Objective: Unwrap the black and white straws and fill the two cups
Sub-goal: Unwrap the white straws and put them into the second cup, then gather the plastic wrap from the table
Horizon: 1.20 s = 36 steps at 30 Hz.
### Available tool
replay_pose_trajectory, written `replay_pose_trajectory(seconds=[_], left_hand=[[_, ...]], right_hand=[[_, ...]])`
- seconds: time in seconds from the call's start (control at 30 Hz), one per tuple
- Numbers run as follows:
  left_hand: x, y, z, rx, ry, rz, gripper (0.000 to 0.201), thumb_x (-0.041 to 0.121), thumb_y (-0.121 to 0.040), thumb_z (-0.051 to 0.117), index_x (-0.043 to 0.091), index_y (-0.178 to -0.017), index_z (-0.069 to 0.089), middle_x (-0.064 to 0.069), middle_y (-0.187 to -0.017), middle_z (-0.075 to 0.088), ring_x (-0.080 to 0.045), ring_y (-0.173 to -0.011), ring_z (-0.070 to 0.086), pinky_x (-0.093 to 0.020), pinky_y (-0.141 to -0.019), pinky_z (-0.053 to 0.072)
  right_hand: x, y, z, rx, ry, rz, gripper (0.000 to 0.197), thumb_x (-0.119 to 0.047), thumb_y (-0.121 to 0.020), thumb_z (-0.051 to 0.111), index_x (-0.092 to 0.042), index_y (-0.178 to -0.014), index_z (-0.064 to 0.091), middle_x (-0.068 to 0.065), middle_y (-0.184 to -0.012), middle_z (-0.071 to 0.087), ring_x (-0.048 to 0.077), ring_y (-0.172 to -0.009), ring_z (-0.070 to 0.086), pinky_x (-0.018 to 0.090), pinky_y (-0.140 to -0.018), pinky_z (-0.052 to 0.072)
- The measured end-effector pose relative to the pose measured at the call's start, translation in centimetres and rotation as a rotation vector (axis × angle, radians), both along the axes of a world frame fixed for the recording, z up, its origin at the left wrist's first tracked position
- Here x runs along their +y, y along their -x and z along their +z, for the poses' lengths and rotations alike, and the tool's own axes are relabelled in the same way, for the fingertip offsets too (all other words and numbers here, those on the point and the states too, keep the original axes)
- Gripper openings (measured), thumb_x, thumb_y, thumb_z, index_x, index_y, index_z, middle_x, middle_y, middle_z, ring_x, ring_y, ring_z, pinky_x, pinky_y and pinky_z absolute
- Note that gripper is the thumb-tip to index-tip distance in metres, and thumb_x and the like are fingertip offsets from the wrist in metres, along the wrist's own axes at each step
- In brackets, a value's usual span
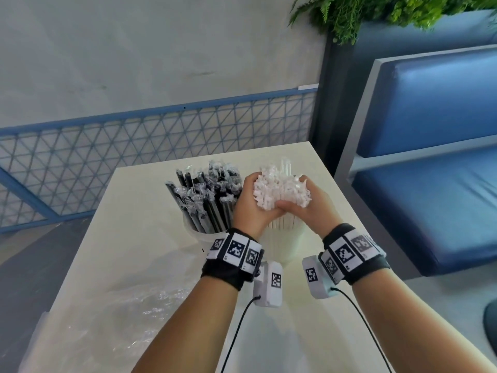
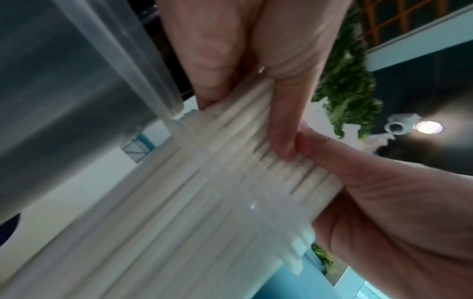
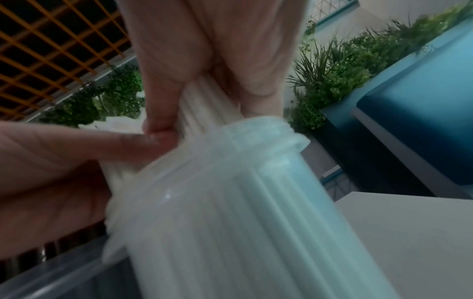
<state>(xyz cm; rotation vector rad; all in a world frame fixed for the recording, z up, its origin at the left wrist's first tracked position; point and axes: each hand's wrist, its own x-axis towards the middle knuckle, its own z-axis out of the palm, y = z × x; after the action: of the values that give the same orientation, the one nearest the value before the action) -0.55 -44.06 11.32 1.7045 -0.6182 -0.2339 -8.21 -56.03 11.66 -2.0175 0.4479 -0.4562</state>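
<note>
Straws stand nearly upright here, and that is what the next move hangs on. The white straws [image 1: 281, 191] form one thick bundle whose long axis runs almost straight up from the right-hand cup [image 1: 282, 244], tilting a little away from the person, with the frilled paper tips fanning out at the top. Both hands wrap this bundle from opposite sides: the left hand [image 1: 250, 208] curls round its left flank, the right hand [image 1: 305, 211] round its right, and their thumbs meet on the near face, just above the cup's rim. The wrist views confirm it, with fingers curled tight about the white shafts where they enter the translucent cup mouth. Neither hand is nearer than the other; the bundle sits squarely between them, directly ahead of the person.

Just to the left, touching or nearly touching the left hand's knuckles, the black straws [image 1: 207, 197] already stand in the left-hand cup [image 1: 199, 238], leaning slightly leftward. They seem still to wear clear film on their tips.

To my eye, the white bundle is being settled down into its cup, so any push wants to go along the shafts, straight down, not sideways, lest the cup tip on the tabletop [image 1: 139, 238]. Crumpled clear wrapping [image 1: 129, 305] lies on the near left.
</note>
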Motion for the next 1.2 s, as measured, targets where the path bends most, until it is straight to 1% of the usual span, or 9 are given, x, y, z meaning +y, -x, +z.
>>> replay_pose_trajectory(seconds=[0.1, 0.3, 0.4, 0.47, 0.67, 0.87, 0.97, 1.07, 1.2], left_hand=[[-0.2, 0.2, 1.2, -0.100, 0.072, 0.036, 0.073, 0.014, -0.062, 0.082, 0.018, -0.124, 0.043, 0.023, -0.102, 0.052, 0.009, -0.094, 0.052, -0.006, -0.078, 0.045], [-0.1, 0.7, 1.7, -0.218, -0.129, -0.033, 0.105, 0.026, -0.060, 0.083, 0.020, -0.143, 0.019, 0.000, -0.150, 0.027, -0.005, -0.134, 0.025, -0.018, -0.105, 0.023], [1.9, 2.2, 0.7, -0.354, -0.170, -0.109, 0.106, 0.033, -0.063, 0.081, 0.026, -0.144, 0.013, 0.004, -0.156, 0.010, -0.003, -0.142, 0.009, -0.007, -0.111, 0.011], [3.9, 3.5, -0.4, -0.469, -0.132, -0.107, 0.088, 0.031, -0.071, 0.075, 0.021, -0.141, 0.024, 0.002, -0.153, 0.019, -0.002, -0.141, 0.014, -0.008, -0.112, 0.013], [12.2, 4.4, -5.6, -0.632, -0.214, 0.137, 0.021, 0.027, -0.084, 0.055, 0.013, -0.099, 0.058, -0.003, -0.097, 0.061, -0.007, -0.095, 0.053, -0.008, -0.088, 0.038], [20.4, -0.1, -9.8, -0.390, -0.741, 0.188, 0.037, 0.019, -0.084, 0.051, 0.009, -0.120, 0.051, -0.010, -0.122, 0.055, -0.029, -0.113, 0.052, -0.043, -0.100, 0.041], [22.8, -1.7, -10.5, -0.180, -1.144, 0.100, 0.060, 0.028, -0.092, 0.048, 0.014, -0.143, 0.020, -0.006, -0.152, 0.024, -0.027, -0.143, 0.012, -0.050, -0.114, 0.015], [24.0, -2.7, -11.3, -0.158, -1.301, 0.004, 0.070, 0.031, -0.092, 0.048, 0.016, -0.146, 0.006, -0.003, -0.156, 0.009, -0.024, -0.145, -0.005, -0.055, -0.114, 0.005], [25.3, -3.3, -11.8, -0.162, -1.370, -0.058, 0.067, 0.020, -0.086, 0.057, 0.017, -0.142, 0.020, -0.010, -0.148, 0.026, -0.025, -0.144, 0.009, -0.057, -0.113, 0.002]], right_hand=[[0.1, 0.3, 0.8, -0.159, -0.096, -0.046, 0.036, -0.022, -0.077, 0.072, -0.028, -0.104, 0.048, -0.020, -0.093, 0.058, -0.001, -0.090, 0.059, 0.017, -0.079, 0.047], [0.9, 1.0, 1.9, -0.213, 0.130, -0.084, 0.070, -0.030, -0.073, 0.075, -0.025, -0.134, 0.039, -0.016, -0.126, 0.042, -0.005, -0.113, 0.040, -0.006, -0.090, 0.025], [2.4, 2.1, 1.2, -0.322, 0.250, -0.169, 0.063, -0.044, -0.077, 0.065, -0.023, -0.131, 0.042, -0.014, -0.131, 0.039, 0.005, -0.126, 0.037, 0.029, -0.109, 0.033], [3.8, 2.8, 0.5, -0.394, 0.343, -0.236, 0.053, -0.046, -0.080, 0.058, -0.019, -0.124, 0.049, -0.009, -0.131, 0.041, 0.015, -0.131, 0.037, 0.043, -0.109, 0.032], [9.7, 3.4, -2.5, -0.636, 0.364, -0.161, 0.013, -0.019, -0.085, 0.055, -0.015, -0.098, 0.053, -0.005, -0.101, 0.050, 0.007, -0.101, 0.047, 0.041, -0.090, 0.045], [15.6, 1.8, -8.8, -0.278, 0.269, 0.244, 0.014, -0.018, -0.084, 0.051, -0.016, -0.097, 0.056, -0.003, -0.096, 0.055, 0.002, -0.085, 0.048, 0.020, -0.076, 0.045], [17.9, 0.2, -11.0, -0.019, 0.349, 0.417, 0.035, -0.028, -0.085, 0.045, -0.018, -0.117, 0.053, 0.000, -0.121, 0.054, 0.011, -0.109, 0.050, 0.033, -0.097, 0.043], [19.8, -1.4, -12.0, 0.287, 0.484, 0.551, 0.056, -0.029, -0.090, 0.048, -0.022, -0.142, 0.027, -0.004, -0.152, 0.026, 0.015, -0.139, 0.026, 0.038, -0.118, 0.016], [21.6, -2.7, -12.7, 0.575, 0.679, 0.631, 0.071, -0.035, -0.092, 0.047, -0.022, -0.148, 0.005, -0.003, -0.158, 0.005, 0.016, -0.145, 0.007, 0.042, -0.117, -0.002]])
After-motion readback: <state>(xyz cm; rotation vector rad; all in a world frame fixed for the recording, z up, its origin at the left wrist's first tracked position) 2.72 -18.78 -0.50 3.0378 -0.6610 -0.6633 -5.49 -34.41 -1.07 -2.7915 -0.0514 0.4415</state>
